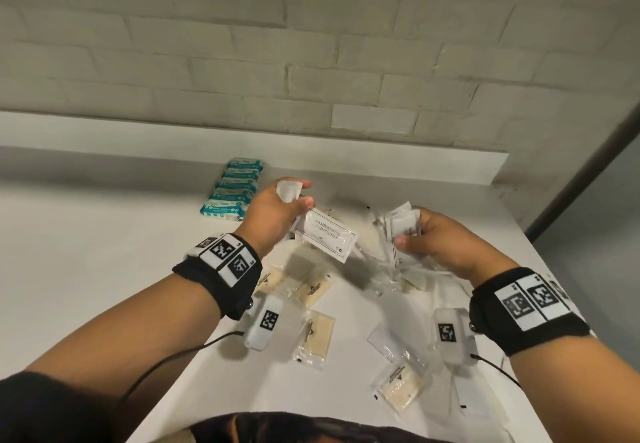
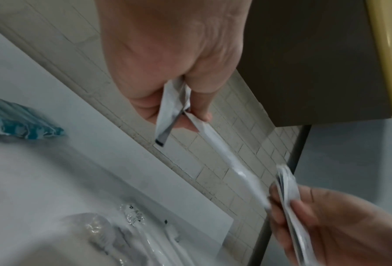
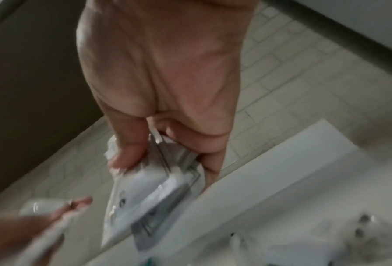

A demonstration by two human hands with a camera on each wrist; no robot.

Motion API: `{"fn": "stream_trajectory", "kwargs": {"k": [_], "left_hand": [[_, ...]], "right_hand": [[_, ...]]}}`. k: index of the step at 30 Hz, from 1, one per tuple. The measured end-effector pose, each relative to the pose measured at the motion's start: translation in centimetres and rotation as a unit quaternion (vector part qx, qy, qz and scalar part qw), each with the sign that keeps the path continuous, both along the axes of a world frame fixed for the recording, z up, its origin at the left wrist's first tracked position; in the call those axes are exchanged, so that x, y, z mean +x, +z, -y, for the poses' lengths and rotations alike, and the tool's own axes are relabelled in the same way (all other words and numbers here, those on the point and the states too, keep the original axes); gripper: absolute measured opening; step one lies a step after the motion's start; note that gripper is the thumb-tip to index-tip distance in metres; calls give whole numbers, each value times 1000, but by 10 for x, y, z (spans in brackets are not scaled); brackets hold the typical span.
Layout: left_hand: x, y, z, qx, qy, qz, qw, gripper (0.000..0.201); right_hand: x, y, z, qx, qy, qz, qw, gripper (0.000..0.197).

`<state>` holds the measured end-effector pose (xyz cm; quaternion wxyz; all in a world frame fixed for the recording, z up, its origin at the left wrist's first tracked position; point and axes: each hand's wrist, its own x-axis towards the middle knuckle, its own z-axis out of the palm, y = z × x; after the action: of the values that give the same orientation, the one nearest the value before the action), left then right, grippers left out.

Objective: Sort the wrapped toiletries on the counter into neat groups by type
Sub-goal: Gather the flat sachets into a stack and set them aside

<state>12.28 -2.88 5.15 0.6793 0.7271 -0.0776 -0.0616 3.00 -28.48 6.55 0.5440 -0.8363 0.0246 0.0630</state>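
White brick backs the tabletop (image 1: 104, 241), where teal packets (image 1: 231, 190) line up far left and clear-wrapped soaps (image 1: 313, 335) lie scattered near. Left hand (image 1: 273, 212) pinches a shampoo sachet (image 1: 325, 240) above them. Right hand (image 1: 446, 243) grips a stack of white sachets (image 1: 403, 226).

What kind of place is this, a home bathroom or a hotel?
Probably a hotel or guesthouse service area. A plain white counter runs along a white brick-tile wall, covered with many single-use wrapped toiletries: a shampoo sachet in the left hand and a row of teal packets.
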Motion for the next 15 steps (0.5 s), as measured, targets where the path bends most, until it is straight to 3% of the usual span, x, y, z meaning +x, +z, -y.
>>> {"fn": "stream_trajectory", "kwargs": {"k": [3,6,9,12,14,15], "left_hand": [[-1,1,5,43,19,27,999,25],[-9,8,19,86,-18,65,994,27],[-13,11,34,49,-41,64,996,26],[-13,11,36,-36,-61,-39,997,35],[-10,12,28,-107,-71,-145,981,52],[-8,9,24,-126,-70,-176,974,50]], "right_hand": [[2,8,-7,75,-22,27,997,28],[7,18,-30,34,64,11,997,25],[15,12,-58,-20,134,-22,990,28],[21,-4,-68,-14,93,-7,996,37],[20,-7,-65,3,49,2,999,41],[20,-8,-62,16,32,2,999,43]]}}
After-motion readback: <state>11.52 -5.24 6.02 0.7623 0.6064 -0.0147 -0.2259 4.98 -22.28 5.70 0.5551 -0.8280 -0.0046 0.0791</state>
